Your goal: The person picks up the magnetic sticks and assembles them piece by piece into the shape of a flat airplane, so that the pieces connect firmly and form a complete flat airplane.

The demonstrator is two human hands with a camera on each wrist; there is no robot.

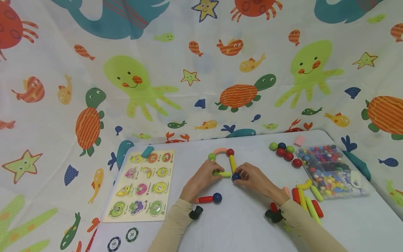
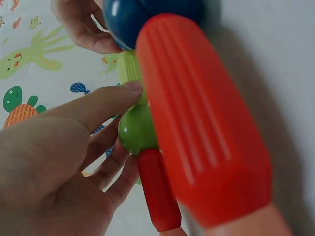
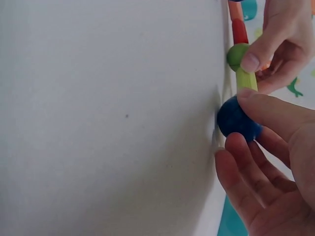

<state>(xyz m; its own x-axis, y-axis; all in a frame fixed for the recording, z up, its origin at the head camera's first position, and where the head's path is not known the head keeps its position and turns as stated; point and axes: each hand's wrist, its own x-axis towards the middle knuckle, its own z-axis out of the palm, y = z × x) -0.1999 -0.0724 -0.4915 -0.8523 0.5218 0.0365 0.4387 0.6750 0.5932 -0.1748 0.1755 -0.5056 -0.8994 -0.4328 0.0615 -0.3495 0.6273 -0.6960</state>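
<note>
My left hand (image 1: 204, 175) holds a green ball (image 2: 137, 130) between thumb and fingers, with the thumb reaching onto a short light-green stick (image 1: 225, 174). At the stick's other end, my right hand (image 1: 254, 177) pinches a dark blue ball (image 3: 237, 119). A yellow stick (image 1: 232, 163) runs from near that blue ball up to a red ball (image 1: 230, 152). From there a curved pink piece (image 1: 220, 150) leads to another green ball (image 1: 212, 156). A red stick (image 2: 160, 191) extends from the held green ball. Nearer me, a red stick (image 1: 205, 199) meets another blue ball (image 1: 217, 198).
A fruit puzzle board (image 1: 170, 175) lies left, with a teal block (image 1: 147, 151) on its top edge. Two round chips (image 1: 132, 235) sit below. At right are loose balls (image 1: 288, 156), several sticks (image 1: 303, 200), a pink block (image 1: 299, 140) and a divided bead box (image 1: 346, 194).
</note>
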